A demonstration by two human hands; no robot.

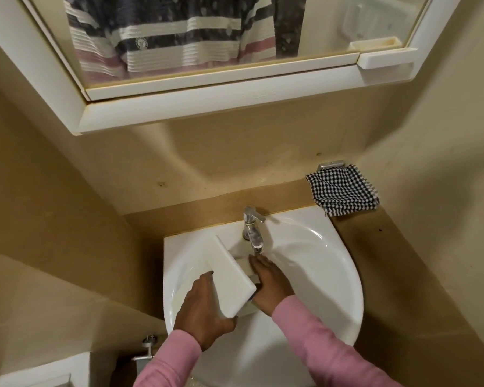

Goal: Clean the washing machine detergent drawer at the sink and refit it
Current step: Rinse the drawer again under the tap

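Rinsing drawer (pixel 229 277) under tap (pixel 253 233): left hand (pixel 204 311) gripping it, right hand (pixel 268 286) flat, rubbing inside; probably turning it next.

sleeves (pixel 313 331): pink, long, to wrists | hands: bare | mirror: striped top

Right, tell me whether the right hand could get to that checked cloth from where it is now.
Probably yes. The right hand rests on the drawer under the tap, and the checked cloth hangs on the wall beyond the sink on that same side. Nothing stands between them; it would have to let go of the drawer first.
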